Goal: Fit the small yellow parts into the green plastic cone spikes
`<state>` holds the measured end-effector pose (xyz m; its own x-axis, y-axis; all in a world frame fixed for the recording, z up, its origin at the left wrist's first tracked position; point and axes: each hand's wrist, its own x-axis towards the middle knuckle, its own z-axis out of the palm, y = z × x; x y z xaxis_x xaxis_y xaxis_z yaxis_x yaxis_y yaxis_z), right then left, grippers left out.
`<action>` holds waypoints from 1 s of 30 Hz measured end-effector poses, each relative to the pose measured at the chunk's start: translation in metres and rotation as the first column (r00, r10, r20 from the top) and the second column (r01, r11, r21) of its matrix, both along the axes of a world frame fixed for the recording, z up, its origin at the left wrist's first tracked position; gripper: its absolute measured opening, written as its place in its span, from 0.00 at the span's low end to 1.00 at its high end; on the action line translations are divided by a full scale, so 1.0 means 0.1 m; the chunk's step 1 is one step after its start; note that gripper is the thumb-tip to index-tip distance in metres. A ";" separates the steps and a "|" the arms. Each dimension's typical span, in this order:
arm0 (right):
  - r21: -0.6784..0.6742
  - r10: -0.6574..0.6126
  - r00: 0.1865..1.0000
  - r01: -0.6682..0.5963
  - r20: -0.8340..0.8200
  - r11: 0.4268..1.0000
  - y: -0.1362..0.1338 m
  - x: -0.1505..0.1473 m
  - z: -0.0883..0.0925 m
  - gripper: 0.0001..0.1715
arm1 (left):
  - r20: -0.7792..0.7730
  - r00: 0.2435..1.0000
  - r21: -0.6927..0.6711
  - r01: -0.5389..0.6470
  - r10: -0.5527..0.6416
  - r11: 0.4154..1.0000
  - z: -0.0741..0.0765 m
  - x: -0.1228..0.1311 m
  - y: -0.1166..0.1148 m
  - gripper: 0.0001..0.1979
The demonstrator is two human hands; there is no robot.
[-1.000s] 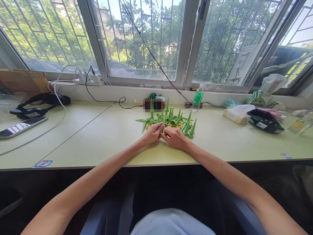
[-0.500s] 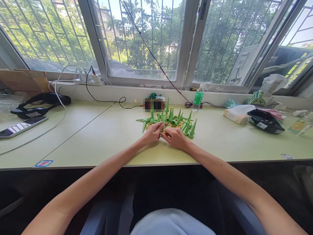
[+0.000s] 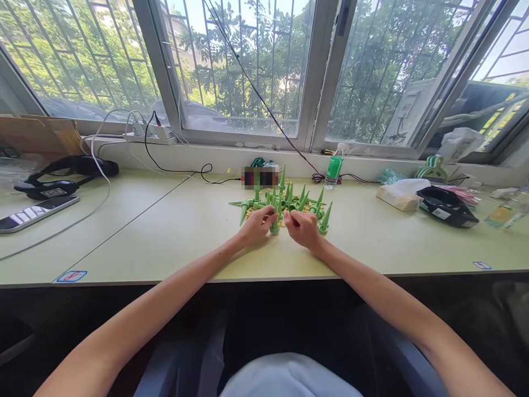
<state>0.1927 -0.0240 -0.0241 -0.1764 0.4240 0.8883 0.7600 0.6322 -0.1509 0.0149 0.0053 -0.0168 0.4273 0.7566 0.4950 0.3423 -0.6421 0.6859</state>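
My left hand [image 3: 257,225] is closed on a green plastic spike [image 3: 274,225], its thumb and fingers pinching the side while the point faces up. Just to the right, my right hand [image 3: 303,227] is curled with its fingertips pressed together; whatever they pinch is hidden. A small gap separates the two hands. Behind them lies a heap of similar green spikes [image 3: 282,179], some upright and some on their sides. Small yellow pieces [image 3: 308,207] are scattered among these. One upright spike [image 3: 325,220] stands close to the right of my right hand.
A dark pixelated object [image 3: 259,177] sits behind the heap, beside a green-labelled bottle [image 3: 334,168]. Farther right are a tissue box [image 3: 399,196] and a black strapped device [image 3: 447,207]. A phone [image 3: 37,214] and a white cable [image 3: 93,212] lie at left.
My right hand has drawn away to the right from the spike and my left hand. The spike now sits slightly lower in my left hand, and the yellow piece near my right fingertips is out of sight.
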 end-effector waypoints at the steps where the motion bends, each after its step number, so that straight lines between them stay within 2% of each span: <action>1: -0.011 -0.031 0.999 0.031 -0.026 0.999 0.01 0.02 0.01 0.26 | -0.023 1.000 0.027 -0.005 0.006 1.000 -0.01 0.00 0.00 0.10; 4: -0.088 -0.133 0.990 0.129 -0.040 0.988 0.01 0.06 0.09 0.24 | -0.071 0.997 0.061 -0.018 0.023 0.998 -0.02 0.00 -0.01 0.10; 9: -0.278 -0.218 0.966 0.251 0.142 0.927 -0.03 0.12 0.33 0.18 | -0.120 0.992 0.066 -0.032 0.039 0.997 -0.01 -0.01 -0.01 0.11; 12: -0.377 -0.209 0.944 0.296 0.255 0.878 -0.01 0.15 0.46 0.14 | -0.114 0.993 0.078 -0.035 0.044 0.996 -0.02 -0.01 0.01 0.11; 15: -0.444 -0.171 0.924 0.319 0.341 0.837 0.04 0.16 0.53 0.13 | -0.097 0.993 0.100 -0.054 0.064 0.994 -0.02 -0.01 0.02 0.11; 21: -0.479 -0.123 0.858 0.392 0.499 0.786 0.14 0.09 0.44 0.15 | -0.112 0.988 0.157 -0.087 0.105 0.984 -0.02 -0.02 0.02 0.11; 26: -0.515 -0.101 0.795 0.478 0.599 0.712 0.21 0.02 0.34 0.16 | -0.126 0.983 0.193 -0.108 0.133 0.975 0.01 -0.02 0.00 0.13; 30: -0.517 -0.094 0.783 0.490 0.614 0.702 0.25 0.00 0.31 0.16 | -0.141 0.978 0.225 -0.118 0.152 0.967 0.03 -0.02 -0.02 0.13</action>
